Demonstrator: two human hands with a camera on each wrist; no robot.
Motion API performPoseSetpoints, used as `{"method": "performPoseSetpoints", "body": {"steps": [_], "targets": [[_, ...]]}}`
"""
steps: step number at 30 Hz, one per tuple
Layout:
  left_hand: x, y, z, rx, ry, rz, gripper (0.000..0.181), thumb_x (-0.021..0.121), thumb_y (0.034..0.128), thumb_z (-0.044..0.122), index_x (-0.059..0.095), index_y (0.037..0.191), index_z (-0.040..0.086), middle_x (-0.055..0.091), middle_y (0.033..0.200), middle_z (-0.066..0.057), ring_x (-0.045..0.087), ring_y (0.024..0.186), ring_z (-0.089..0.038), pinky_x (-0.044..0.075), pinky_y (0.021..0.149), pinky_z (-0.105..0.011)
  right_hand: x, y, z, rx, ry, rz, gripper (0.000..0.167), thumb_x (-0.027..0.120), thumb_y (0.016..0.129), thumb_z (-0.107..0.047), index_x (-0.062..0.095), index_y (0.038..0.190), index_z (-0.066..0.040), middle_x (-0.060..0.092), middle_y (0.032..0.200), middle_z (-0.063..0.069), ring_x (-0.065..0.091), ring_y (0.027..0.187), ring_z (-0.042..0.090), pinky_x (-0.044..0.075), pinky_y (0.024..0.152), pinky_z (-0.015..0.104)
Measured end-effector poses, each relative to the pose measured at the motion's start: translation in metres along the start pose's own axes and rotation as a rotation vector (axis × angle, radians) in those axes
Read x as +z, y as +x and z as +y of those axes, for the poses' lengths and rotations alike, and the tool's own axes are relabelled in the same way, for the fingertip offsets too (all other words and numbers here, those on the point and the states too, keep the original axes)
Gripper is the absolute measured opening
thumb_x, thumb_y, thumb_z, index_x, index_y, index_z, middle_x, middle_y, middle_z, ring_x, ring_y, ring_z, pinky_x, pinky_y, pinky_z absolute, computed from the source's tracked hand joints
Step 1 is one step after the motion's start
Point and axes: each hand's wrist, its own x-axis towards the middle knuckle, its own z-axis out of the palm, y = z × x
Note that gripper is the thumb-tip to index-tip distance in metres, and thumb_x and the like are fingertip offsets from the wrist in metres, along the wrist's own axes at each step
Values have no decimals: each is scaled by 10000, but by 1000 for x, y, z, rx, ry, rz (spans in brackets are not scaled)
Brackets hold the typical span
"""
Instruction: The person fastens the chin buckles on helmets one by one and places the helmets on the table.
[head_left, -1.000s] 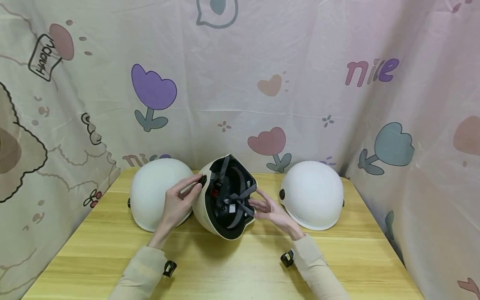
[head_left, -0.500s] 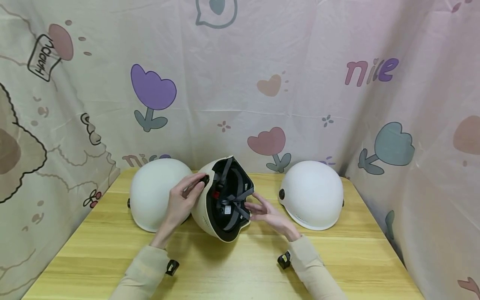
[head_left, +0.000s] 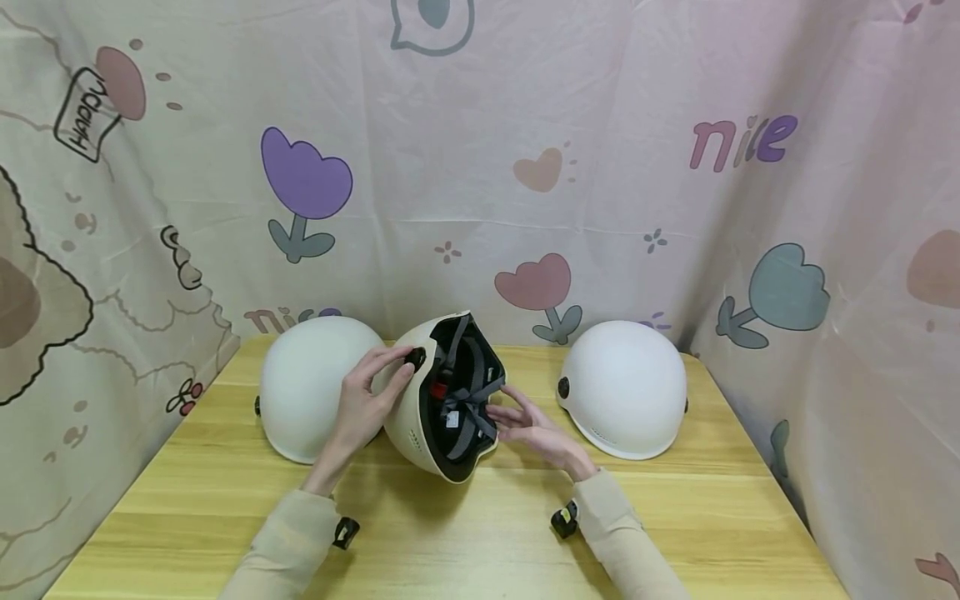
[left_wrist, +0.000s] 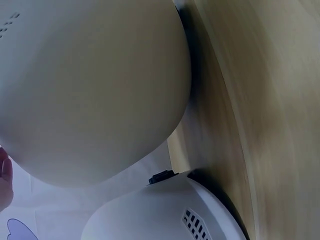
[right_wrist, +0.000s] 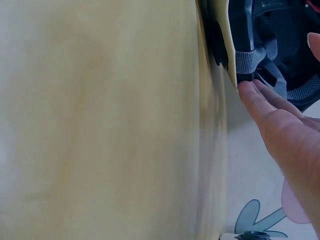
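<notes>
A cream-white helmet (head_left: 410, 417) is tipped on its side in the middle of the table, its dark lining (head_left: 461, 392) facing right. Grey straps (head_left: 472, 400) and a red buckle part (head_left: 438, 389) show inside it. At its upper left, the thumb and fingers of my left hand (head_left: 367, 400) pinch about the black round knob (head_left: 416, 358) on the shell. My right hand (head_left: 536, 429) touches the right rim near the straps with nearly straight fingers. In the left wrist view the shell (left_wrist: 100, 90) hides most of that hand; only fingertips show at the edge.
A white helmet (head_left: 315, 392) stands close on the left, partly behind my left hand. Another white helmet (head_left: 626, 392) stands to the right. The wooden table (head_left: 450, 542) backs onto a printed curtain (head_left: 435, 167).
The tipped helmet has shifted slightly left and turned a little, so more of its left shell shows. Both hands have moved with it; the other helmets stay put.
</notes>
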Motion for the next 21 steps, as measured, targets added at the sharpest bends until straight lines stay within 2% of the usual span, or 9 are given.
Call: {"method": "performPoseSetpoints", "body": {"steps": [2, 5, 10, 13, 15, 18, 21], "targets": [[1, 0, 1, 3, -13, 16, 297, 709, 897, -30, 730, 1188, 26, 710, 1099, -176, 597, 1116, 17, 416, 1055, -90, -2, 0, 0, -2, 0, -6, 922, 515, 922, 69, -76, 1615, -77, 177, 1628, 330, 185, 1519, 485, 243, 1237, 548], [2, 0, 1, -2, -30, 32, 288, 723, 884, -33, 740, 1167, 21, 721, 1075, -187, 617, 1090, -13, 434, 1039, -93, -4, 0, -1, 2, -38, 20, 859, 516, 945, 46, 5, 1622, -91, 250, 1606, 332, 266, 1493, 491, 316, 1221, 528], [4, 0, 3, -28, -42, 45, 271, 741, 875, -19, 757, 1140, 35, 732, 1081, -184, 622, 1073, -13, 442, 1028, -92, -1, 1, -10, -25, -178, 115, 712, 588, 939, -50, 265, 1574, -58, 433, 1481, 333, 441, 1372, 479, 478, 1097, 383], [5, 0, 3, -44, -39, 52, 266, 752, 870, -6, 761, 1133, 37, 735, 1099, -186, 620, 1073, 3, 442, 1028, -90, 3, 6, -16, -69, -277, 181, 629, 625, 936, -86, 385, 1514, -25, 498, 1391, 331, 524, 1256, 415, 499, 1000, 299], [5, 0, 4, -51, -37, 57, 264, 760, 866, 2, 763, 1128, 35, 737, 1107, -188, 621, 1069, 9, 443, 1026, -90, 6, 10, -21, -114, -350, 229, 576, 636, 942, -81, 439, 1478, -7, 531, 1319, 331, 557, 1154, 343, 489, 958, 286], [5, 0, 4, -58, -27, 62, 265, 769, 860, 11, 764, 1125, 34, 740, 1116, -188, 621, 1070, 28, 446, 1027, -93, 13, 18, -30, -198, -415, 291, 513, 653, 941, -62, 505, 1427, 13, 541, 1259, 329, 530, 1067, 307, 470, 990, 357], [5, 1, 5, -63, -24, 62, 269, 769, 862, 11, 762, 1130, 32, 740, 1125, -187, 616, 1074, 49, 446, 1028, -94, 21, 25, -42, -294, -457, 339, 471, 676, 935, -57, 559, 1387, 1, 546, 1293, 285, 489, 1126, 376, 430, 1082, 500]]}}
